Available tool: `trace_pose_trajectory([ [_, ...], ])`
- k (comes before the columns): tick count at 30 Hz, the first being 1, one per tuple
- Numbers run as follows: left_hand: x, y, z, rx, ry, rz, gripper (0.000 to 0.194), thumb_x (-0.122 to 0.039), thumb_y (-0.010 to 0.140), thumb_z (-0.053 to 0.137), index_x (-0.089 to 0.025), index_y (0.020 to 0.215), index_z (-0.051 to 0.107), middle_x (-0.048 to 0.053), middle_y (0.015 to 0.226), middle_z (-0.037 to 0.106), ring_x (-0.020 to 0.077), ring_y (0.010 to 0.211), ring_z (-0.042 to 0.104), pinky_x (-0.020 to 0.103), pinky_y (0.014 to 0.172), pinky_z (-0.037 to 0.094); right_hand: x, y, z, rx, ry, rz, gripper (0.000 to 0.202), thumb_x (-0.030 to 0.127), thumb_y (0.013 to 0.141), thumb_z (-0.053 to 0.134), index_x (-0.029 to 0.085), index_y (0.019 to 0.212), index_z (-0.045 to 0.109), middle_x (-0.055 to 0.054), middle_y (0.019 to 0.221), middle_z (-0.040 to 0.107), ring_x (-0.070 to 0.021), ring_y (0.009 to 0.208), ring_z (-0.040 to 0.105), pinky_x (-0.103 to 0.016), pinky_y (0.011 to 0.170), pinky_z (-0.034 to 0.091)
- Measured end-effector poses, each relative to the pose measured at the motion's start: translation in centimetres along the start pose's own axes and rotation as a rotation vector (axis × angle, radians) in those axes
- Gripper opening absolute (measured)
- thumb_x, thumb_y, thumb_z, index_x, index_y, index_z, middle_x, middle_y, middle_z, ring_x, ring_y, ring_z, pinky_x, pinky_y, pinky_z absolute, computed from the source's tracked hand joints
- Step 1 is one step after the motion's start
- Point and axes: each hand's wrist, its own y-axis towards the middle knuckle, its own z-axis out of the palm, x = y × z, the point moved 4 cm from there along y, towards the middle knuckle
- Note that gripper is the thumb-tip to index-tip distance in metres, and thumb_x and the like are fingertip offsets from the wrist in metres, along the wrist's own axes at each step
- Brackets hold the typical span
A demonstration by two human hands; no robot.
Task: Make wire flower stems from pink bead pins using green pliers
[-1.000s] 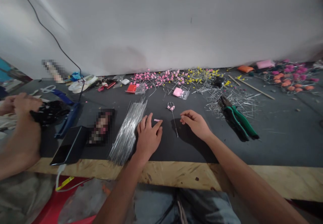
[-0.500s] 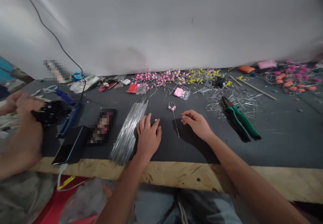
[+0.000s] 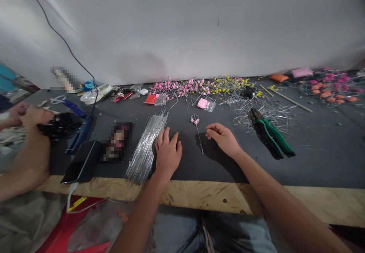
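Observation:
My left hand (image 3: 169, 150) rests on the dark tabletop with its fingers spread, just right of a bundle of straight silver wires (image 3: 146, 146). Between my hands lies a wire piece with a round loop, pink bits on the loop and a twisted stem (image 3: 195, 121). My right hand (image 3: 221, 136) is to the right of that piece, thumb and fingertips pinched together; anything between them is too small or hidden to make out. Right of my right hand lie green-and-black pliers (image 3: 272, 137), jaws on a heap of loose wires (image 3: 270, 112).
Pink-tipped wires (image 3: 182, 87) and yellow-tipped wires (image 3: 230, 85) lie along the wall, orange and magenta ones (image 3: 330, 87) farther right. A pink packet (image 3: 203, 103) lies beyond the loop piece. At left are a phone (image 3: 81, 163) on a cable and another person's hands (image 3: 34, 116) beside black material.
The view has shifted very slightly. A small pale speck by my left index finger no longer shows. Both my hands stay almost where they were.

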Motion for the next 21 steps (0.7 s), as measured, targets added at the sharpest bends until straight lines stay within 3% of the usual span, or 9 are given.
trace_pose_trajectory([
  [6,0.4,0.2,0.5,-0.016,0.004,-0.03,0.034,-0.029,0.084,0.042,-0.014,0.11,0.058,0.014,0.133,0.043,0.0291,0.124,0.034,0.046,0.1,0.031,0.0,0.1,0.1,0.002,0.009,-0.002,0.017,0.033,0.076,0.055,0.019,0.086,0.058,0.0,0.068,0.061,-0.0126,0.063,0.056,-0.028,0.065,0.044],
  [21,1.5,2.1,0.7,-0.072,-0.02,-0.154,0.026,-0.034,0.082,0.046,-0.019,0.089,0.067,0.011,0.125,0.052,0.0313,0.117,0.04,0.048,0.095,0.034,0.2,0.0,0.1,-0.005,0.006,0.024,0.017,0.032,0.076,0.055,0.019,0.086,0.058,0.001,0.068,0.062,-0.012,0.064,0.057,-0.027,0.066,0.044],
])
